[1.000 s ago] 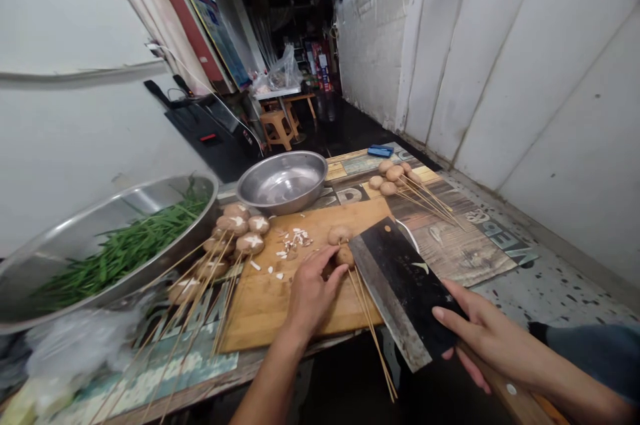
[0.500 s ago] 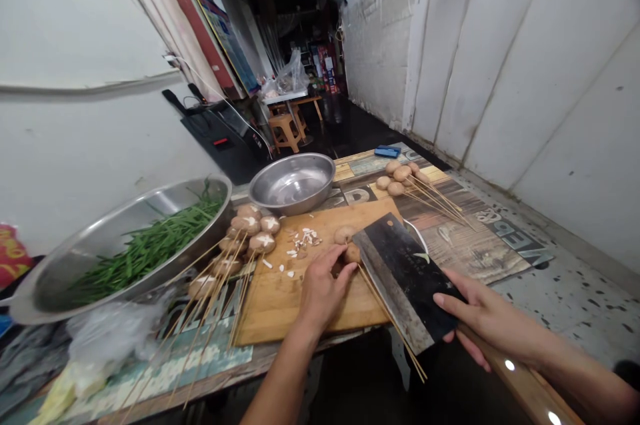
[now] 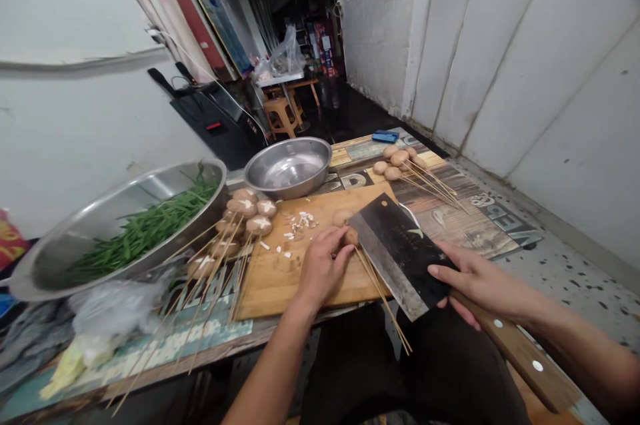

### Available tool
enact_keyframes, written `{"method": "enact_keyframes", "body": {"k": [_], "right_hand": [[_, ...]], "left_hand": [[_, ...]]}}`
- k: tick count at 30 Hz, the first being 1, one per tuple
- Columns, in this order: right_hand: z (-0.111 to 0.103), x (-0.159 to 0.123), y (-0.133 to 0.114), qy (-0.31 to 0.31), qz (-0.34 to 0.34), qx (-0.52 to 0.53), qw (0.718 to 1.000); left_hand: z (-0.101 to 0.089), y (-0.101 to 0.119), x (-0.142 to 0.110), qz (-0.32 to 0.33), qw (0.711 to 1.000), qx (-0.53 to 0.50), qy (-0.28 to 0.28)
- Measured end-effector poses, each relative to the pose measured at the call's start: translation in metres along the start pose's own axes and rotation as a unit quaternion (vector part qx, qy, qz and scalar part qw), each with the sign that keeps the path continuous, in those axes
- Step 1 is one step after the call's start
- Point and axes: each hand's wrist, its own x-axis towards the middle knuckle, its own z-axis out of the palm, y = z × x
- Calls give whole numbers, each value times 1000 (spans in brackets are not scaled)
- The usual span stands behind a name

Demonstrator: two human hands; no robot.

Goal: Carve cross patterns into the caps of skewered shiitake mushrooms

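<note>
My right hand (image 3: 473,278) grips a cleaver (image 3: 393,255) where the dark blade meets its wooden handle. The blade tilts across the right side of a wooden cutting board (image 3: 280,288), its upper end by a brown mushroom cap (image 3: 351,236). Thumb and fingers of my left hand (image 3: 323,265) pinch that mushroom, which touches or nearly touches the blade. Thin wooden skewers (image 3: 383,298) run from it past the board's near edge. Behind it another mushroom (image 3: 343,217) is partly covered. White mushroom trimmings (image 3: 303,222) are scattered on the board.
Left of the board lie skewered mushrooms with white cross cuts (image 3: 259,225). A large steel basin (image 3: 45,258) holds green stalks (image 3: 150,232). Behind the board stands a steel bowl (image 3: 290,168). Uncut skewered mushrooms (image 3: 400,158) and a blue object (image 3: 385,136) lie at the back right.
The view has shifted slightly, so the table sits higher in the picture. My left hand stays on the mushroom and my right on the cleaver, with little change between them.
</note>
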Motion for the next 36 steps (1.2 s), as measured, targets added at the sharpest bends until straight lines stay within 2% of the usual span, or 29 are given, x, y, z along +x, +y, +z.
{"method": "enact_keyframes", "body": {"k": [3, 5, 6, 7, 9, 12, 14, 16, 18, 21, 25, 30, 33, 36], "right_hand": [[-3, -7, -2, 22, -3, -49, 999], [-4, -14, -1, 77, -46, -139, 986], [-3, -19, 1, 117, -81, -203, 969], [-1, -24, 2, 154, -117, -275, 942], [6, -33, 5, 208, -192, -422, 861], [20, -44, 6, 232, -289, -580, 726], [28, -50, 6, 237, -336, -638, 651], [33, -54, 6, 239, -347, -680, 600], [36, -56, 6, 237, -341, -712, 565], [42, -56, 6, 247, -327, -728, 549], [48, -55, 4, 248, -296, -731, 563], [50, -56, 2, 252, -285, -740, 555], [50, -55, 4, 249, -282, -739, 559], [51, -53, 5, 251, -275, -738, 563]], "left_hand": [[2, 2, 0, 4, 1000, 14, -1], [6, 5, -1, 16, 999, 38, -1], [8, 7, -2, 24, 998, 51, 0], [10, 9, -3, 33, 997, 65, 3], [14, 13, -5, 48, 995, 87, 13], [15, 18, -9, 78, 993, 91, 16], [14, 19, -12, 89, 994, 61, -6], [13, 18, -15, 67, 997, 19, -14], [12, 17, -17, 29, 1000, -13, -1], [12, 15, -19, 8, 999, -30, 14], [13, 14, -20, 5, 999, -35, 23], [13, 18, -18, 12, 999, -38, 30], [12, 20, -16, 32, 999, -34, 26], [13, 23, -16, 23, 998, -46, 33]]}}
